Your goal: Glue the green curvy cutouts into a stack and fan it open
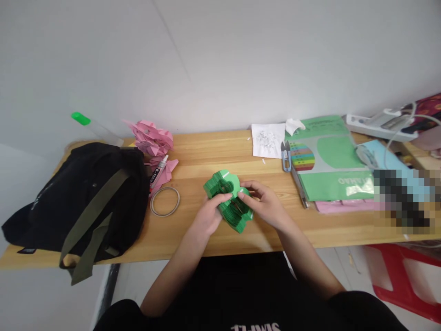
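A thick stack of green paper cutouts (pixel 237 220) with scalloped edges is held above the front part of the wooden table. My left hand (pixel 211 212) grips its left side, thumb pressed on top and fingers hidden underneath. At the right, my right hand (pixel 263 202) pinches the top layer between thumb and index finger, beside a small white strip (pixel 240 191). Another white strip (pixel 225 174) lies on the far lobe of the top cutout.
Left of the hands are a roll of thin tape (pixel 165 201), a glue tube (pixel 158 172), pink folded paper (pixel 151 138) and a black bag (pixel 99 197). To the right lie blue thread snips (pixel 285 156), white paper with scraps (pixel 268 140), a green packet (pixel 330 156) and a power strip (pixel 379 126).
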A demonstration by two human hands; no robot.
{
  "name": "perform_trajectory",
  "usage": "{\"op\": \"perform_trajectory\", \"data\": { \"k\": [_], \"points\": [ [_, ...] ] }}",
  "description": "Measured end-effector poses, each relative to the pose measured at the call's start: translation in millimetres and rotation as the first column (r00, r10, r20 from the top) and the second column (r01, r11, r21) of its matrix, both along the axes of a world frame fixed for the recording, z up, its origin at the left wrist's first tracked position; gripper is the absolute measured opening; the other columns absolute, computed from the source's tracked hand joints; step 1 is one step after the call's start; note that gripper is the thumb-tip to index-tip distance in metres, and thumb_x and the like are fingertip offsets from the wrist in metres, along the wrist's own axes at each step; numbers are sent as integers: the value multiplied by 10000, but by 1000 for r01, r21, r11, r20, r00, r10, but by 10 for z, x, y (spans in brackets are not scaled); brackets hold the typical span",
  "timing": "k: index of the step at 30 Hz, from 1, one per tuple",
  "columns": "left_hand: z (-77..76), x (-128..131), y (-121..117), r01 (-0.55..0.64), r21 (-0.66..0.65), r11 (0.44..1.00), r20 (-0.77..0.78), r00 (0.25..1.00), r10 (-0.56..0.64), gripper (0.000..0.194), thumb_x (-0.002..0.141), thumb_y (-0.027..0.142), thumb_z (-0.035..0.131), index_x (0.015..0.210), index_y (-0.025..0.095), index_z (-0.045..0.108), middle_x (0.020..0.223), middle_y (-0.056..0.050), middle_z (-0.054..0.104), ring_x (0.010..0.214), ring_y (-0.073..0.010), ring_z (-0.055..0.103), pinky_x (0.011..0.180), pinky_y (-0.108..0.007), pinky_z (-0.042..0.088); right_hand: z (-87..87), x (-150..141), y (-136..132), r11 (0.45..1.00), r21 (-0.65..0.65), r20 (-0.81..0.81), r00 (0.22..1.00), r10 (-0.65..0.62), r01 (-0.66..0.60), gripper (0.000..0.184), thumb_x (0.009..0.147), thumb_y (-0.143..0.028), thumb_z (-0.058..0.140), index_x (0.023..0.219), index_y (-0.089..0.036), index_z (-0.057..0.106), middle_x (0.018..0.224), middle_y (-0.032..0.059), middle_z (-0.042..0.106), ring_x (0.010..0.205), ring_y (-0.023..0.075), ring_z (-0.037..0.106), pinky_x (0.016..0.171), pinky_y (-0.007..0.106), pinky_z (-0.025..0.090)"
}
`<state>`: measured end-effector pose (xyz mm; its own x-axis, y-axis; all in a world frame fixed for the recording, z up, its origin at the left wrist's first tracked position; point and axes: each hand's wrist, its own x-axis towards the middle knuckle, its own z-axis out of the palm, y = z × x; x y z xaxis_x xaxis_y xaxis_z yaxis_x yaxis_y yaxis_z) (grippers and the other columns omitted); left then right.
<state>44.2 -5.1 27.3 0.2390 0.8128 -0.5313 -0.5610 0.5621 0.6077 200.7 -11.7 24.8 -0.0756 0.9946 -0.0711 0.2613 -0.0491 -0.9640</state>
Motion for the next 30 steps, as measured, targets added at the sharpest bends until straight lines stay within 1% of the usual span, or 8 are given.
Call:
{"op": "perform_trajectory", "data": {
  "k": [2,5,9,16,21,25,28,30],
  "points": [
    [10,11,3,-27,18,999,-27,999,27,256,559,158,747,809,172,692,811,3,725,784,-183,665,802,-313,508,16,1,-2,998,-22,-23,998,-64,63,287,745,-424,661,902,-185,634,916,53,695,790,166,654,736,326,533],
    [4,12,8,-42,58,997,-70,996,46,270,565,156,757,828,182,706,826,2,733,793,-192,671,801,-316,510,55,13,-9,993,-5,-9,993,-120,120,253,720,-410,671,825,-187,613,824,34,675,759,165,638,699,320,520],
    [-13,2,18,-30,76,997,-70,997,35,260,602,182,770,856,179,712,864,-7,737,820,-194,677,838,-321,503,109,28,-28,987,50,1,989,-151,150,196,702,-359,686,778,-198,604,813,27,659,801,175,635,761,344,510],
    [52,-8,61,-17,-84,996,17,1000,18,213,671,200,734,874,153,686,819,-14,720,751,-165,669,822,-312,514,191,9,-91,988,120,-97,992,-80,92,151,748,-305,665,865,-216,628,872,35,679,847,173,645,820,362,519],
    [91,-7,72,-10,-197,980,27,1000,15,114,755,173,657,859,136,684,798,-31,719,697,-141,662,746,-264,523,205,-10,-104,995,87,-130,990,-47,58,186,782,-313,640,937,-212,626,933,51,678,840,160,642,801,344,541],
    [66,-13,74,28,-214,976,61,998,-16,82,788,180,630,828,130,682,791,-42,715,690,-154,663,744,-281,519,117,-3,-87,996,61,8,998,-59,58,325,754,-350,681,1044,-213,626,1044,82,663,885,182,642,795,367,552],
    [45,-8,75,44,-194,980,78,996,-29,73,790,172,625,821,133,678,789,-46,712,694,-164,664,739,-290,518,33,0,-78,999,40,110,994,6,-10,435,719,-331,711,1129,-212,622,1077,90,665,902,197,651,788,385,559],
    [42,0,75,37,-184,982,76,997,-24,80,787,158,621,834,133,682,802,-46,713,706,-166,666,746,-288,518,-5,0,-75,999,29,121,992,35,-39,441,728,-304,694,1155,-217,624,1095,88,667,906,194,658,786,379,563]
  ]
}}
